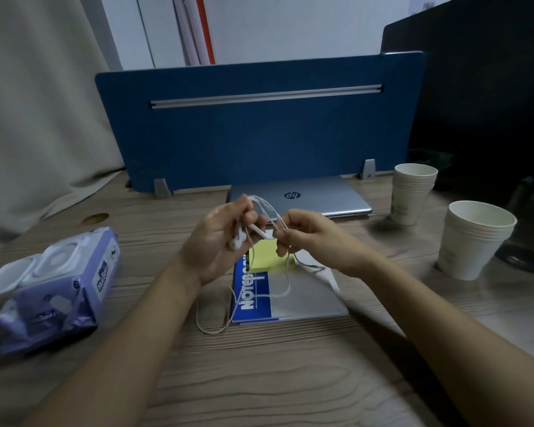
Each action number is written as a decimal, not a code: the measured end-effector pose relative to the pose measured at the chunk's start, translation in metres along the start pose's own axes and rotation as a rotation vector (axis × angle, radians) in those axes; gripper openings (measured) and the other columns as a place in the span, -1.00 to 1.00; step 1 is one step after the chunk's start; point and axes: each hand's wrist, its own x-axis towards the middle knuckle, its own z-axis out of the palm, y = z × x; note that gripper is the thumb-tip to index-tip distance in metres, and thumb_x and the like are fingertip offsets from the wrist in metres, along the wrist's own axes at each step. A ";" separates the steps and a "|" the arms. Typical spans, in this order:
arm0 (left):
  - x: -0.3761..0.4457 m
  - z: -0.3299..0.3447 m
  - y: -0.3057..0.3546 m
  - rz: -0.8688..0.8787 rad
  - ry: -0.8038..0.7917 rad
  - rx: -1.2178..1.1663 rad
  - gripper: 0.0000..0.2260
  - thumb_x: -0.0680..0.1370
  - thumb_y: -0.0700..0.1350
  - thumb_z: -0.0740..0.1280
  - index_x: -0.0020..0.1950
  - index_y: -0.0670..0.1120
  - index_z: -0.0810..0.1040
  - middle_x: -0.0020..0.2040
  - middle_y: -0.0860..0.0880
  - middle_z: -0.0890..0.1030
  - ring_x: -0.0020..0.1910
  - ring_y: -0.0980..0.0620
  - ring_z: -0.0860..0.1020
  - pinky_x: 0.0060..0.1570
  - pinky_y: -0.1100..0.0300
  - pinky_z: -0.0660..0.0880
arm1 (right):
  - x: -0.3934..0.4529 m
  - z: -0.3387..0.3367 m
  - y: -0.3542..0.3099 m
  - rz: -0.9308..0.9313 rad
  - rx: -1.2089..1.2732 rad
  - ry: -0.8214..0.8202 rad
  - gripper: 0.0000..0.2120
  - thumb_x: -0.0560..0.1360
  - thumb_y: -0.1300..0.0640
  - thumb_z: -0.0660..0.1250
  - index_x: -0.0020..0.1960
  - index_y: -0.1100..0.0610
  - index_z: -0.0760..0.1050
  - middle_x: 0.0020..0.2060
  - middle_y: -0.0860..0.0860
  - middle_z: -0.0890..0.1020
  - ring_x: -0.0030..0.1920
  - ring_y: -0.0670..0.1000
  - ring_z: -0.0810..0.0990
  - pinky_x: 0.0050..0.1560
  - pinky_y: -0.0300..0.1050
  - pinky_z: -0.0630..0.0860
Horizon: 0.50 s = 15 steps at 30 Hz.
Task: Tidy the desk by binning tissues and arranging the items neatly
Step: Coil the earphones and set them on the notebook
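Observation:
Both my hands are raised over the middle of the desk, holding a white earphone cable (285, 289). My left hand (221, 238) grips the earbuds and several loops of the cable. My right hand (309, 234) pinches a strand beside it. Loose cable hangs down and trails over a blue and grey notebook (302, 303) lying flat below. A yellow sticky-note pad (267, 255) rests on the notebook's far end, partly hidden by my hands. No loose tissue is visible.
A purple wet-wipes pack (56, 288) with its white lid lies at the left. A closed silver laptop (321, 195) sits against the blue divider panel (259, 127). Two stacks of paper cups (412, 194) (475, 238) stand at the right, next to a dark object.

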 end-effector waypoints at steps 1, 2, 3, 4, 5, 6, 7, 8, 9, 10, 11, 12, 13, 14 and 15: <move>0.000 -0.001 0.001 0.024 0.012 -0.064 -0.82 0.55 -0.03 0.28 -0.13 -0.08 0.62 -0.33 0.05 0.56 -0.08 0.06 0.62 0.05 0.16 0.56 | 0.001 0.002 0.000 -0.001 0.040 0.006 -0.92 0.61 0.24 0.23 -0.02 0.23 0.49 -0.30 0.04 0.61 -0.22 -0.02 0.58 -0.09 -0.10 0.49; 0.000 -0.001 0.003 0.045 0.018 -0.120 -0.81 0.56 -0.04 0.27 -0.09 -0.09 0.63 -0.32 0.06 0.57 -0.06 0.07 0.63 0.06 0.17 0.56 | 0.001 0.003 0.001 0.004 0.073 0.011 -0.90 0.61 0.25 0.23 0.01 0.28 0.48 -0.31 0.03 0.59 -0.25 -0.01 0.59 -0.10 -0.09 0.51; 0.000 -0.002 0.005 0.058 0.024 -0.166 -0.80 0.57 -0.04 0.26 -0.04 -0.10 0.64 -0.30 0.06 0.59 -0.04 0.08 0.63 0.04 0.18 0.56 | 0.002 0.005 0.002 0.013 0.098 0.007 -0.87 0.62 0.25 0.22 0.03 0.32 0.46 -0.32 0.03 0.58 -0.28 -0.01 0.60 -0.12 -0.09 0.53; 0.001 -0.002 0.006 0.061 0.030 -0.197 -0.78 0.57 -0.05 0.25 0.00 -0.11 0.65 -0.26 0.06 0.61 -0.04 0.08 0.64 0.01 0.19 0.56 | 0.002 0.006 0.003 0.023 0.111 -0.004 -0.84 0.62 0.24 0.21 0.05 0.35 0.46 -0.33 0.03 0.57 -0.30 0.00 0.60 -0.15 -0.10 0.53; 0.002 -0.003 0.006 0.061 0.036 -0.212 -0.77 0.59 -0.05 0.23 0.06 -0.12 0.64 -0.21 0.06 0.63 -0.03 0.09 0.64 0.00 0.19 0.56 | 0.002 0.007 0.005 0.033 0.109 -0.013 -0.83 0.62 0.24 0.21 0.07 0.35 0.46 -0.32 0.03 0.56 -0.31 0.02 0.60 -0.18 -0.11 0.53; 0.002 -0.003 0.005 0.063 0.043 -0.215 -0.76 0.60 -0.07 0.22 0.12 -0.14 0.62 -0.16 0.05 0.64 -0.02 0.09 0.64 0.01 0.19 0.56 | 0.002 0.009 0.006 0.043 0.104 -0.016 -0.84 0.62 0.24 0.22 0.08 0.33 0.48 -0.31 0.04 0.55 -0.30 0.04 0.59 -0.20 -0.11 0.54; 0.003 -0.003 0.004 0.071 0.052 -0.210 -0.74 0.61 -0.09 0.21 0.19 -0.15 0.58 -0.11 0.04 0.64 0.00 0.08 0.64 0.03 0.18 0.56 | 0.002 0.010 0.008 0.054 0.110 -0.014 -0.86 0.61 0.25 0.23 0.09 0.31 0.49 -0.28 0.05 0.54 -0.29 0.06 0.59 -0.22 -0.11 0.55; 0.004 -0.004 0.002 0.083 0.062 -0.207 -0.73 0.61 -0.10 0.21 0.24 -0.16 0.55 -0.07 0.03 0.64 0.03 0.07 0.64 0.05 0.18 0.55 | 0.002 0.011 0.009 0.067 0.136 -0.012 -0.88 0.60 0.27 0.25 0.10 0.29 0.49 -0.25 0.04 0.55 -0.30 0.05 0.61 -0.23 -0.12 0.56; 0.005 -0.004 0.001 0.096 0.069 -0.210 -0.71 0.60 -0.12 0.22 0.28 -0.17 0.52 -0.05 0.03 0.64 0.08 0.06 0.63 0.08 0.17 0.55 | 0.003 0.012 0.010 0.077 0.174 -0.010 -0.88 0.59 0.29 0.26 0.10 0.28 0.49 -0.24 0.01 0.56 -0.31 0.02 0.62 -0.25 -0.14 0.57; 0.006 -0.004 0.001 0.113 0.071 -0.216 -0.69 0.59 -0.12 0.23 0.30 -0.18 0.51 -0.03 0.03 0.64 0.12 0.05 0.62 0.11 0.17 0.54 | 0.003 0.013 0.011 0.084 0.214 -0.011 -0.88 0.58 0.30 0.27 0.10 0.26 0.50 -0.23 -0.02 0.58 -0.32 -0.01 0.62 -0.25 -0.16 0.58; 0.007 -0.005 0.001 0.136 0.075 -0.220 -0.69 0.58 -0.13 0.24 0.29 -0.18 0.51 -0.02 0.03 0.65 0.16 0.04 0.61 0.13 0.17 0.54 | 0.004 0.014 0.011 0.089 0.245 -0.012 -0.88 0.57 0.31 0.27 0.10 0.24 0.50 -0.24 -0.03 0.58 -0.34 -0.04 0.61 -0.27 -0.17 0.58; 0.008 -0.006 0.001 0.163 0.085 -0.224 -0.72 0.57 -0.15 0.25 0.25 -0.19 0.53 -0.01 0.03 0.67 0.18 0.03 0.61 0.13 0.17 0.54 | 0.004 0.014 0.011 0.093 0.255 -0.012 -0.87 0.57 0.32 0.27 0.10 0.22 0.52 -0.24 -0.01 0.58 -0.37 -0.06 0.57 -0.31 -0.18 0.57; 0.009 -0.007 0.001 0.193 0.112 -0.224 -0.78 0.56 -0.17 0.25 0.16 -0.19 0.56 0.01 0.02 0.68 0.19 0.03 0.61 0.13 0.16 0.55 | 0.005 0.014 0.011 0.093 0.240 -0.011 -0.86 0.57 0.32 0.27 0.10 0.20 0.53 -0.23 0.02 0.57 -0.40 -0.07 0.52 -0.37 -0.20 0.53; 0.009 -0.008 0.001 0.223 0.150 -0.223 -0.83 0.55 -0.20 0.26 0.06 -0.18 0.60 0.03 0.00 0.68 0.19 0.02 0.61 0.14 0.16 0.55 | 0.005 0.015 0.011 0.094 0.210 -0.014 -0.85 0.57 0.31 0.27 0.11 0.19 0.53 -0.22 0.04 0.57 -0.43 -0.08 0.47 -0.44 -0.22 0.47; 0.010 -0.010 0.001 0.251 0.190 -0.216 -0.86 0.55 -0.22 0.26 -0.02 -0.16 0.61 0.05 -0.01 0.68 0.19 0.01 0.61 0.16 0.15 0.55 | 0.004 0.015 0.011 0.094 0.174 -0.022 -0.84 0.58 0.30 0.26 0.13 0.20 0.53 -0.22 0.05 0.58 -0.46 -0.08 0.43 -0.49 -0.24 0.41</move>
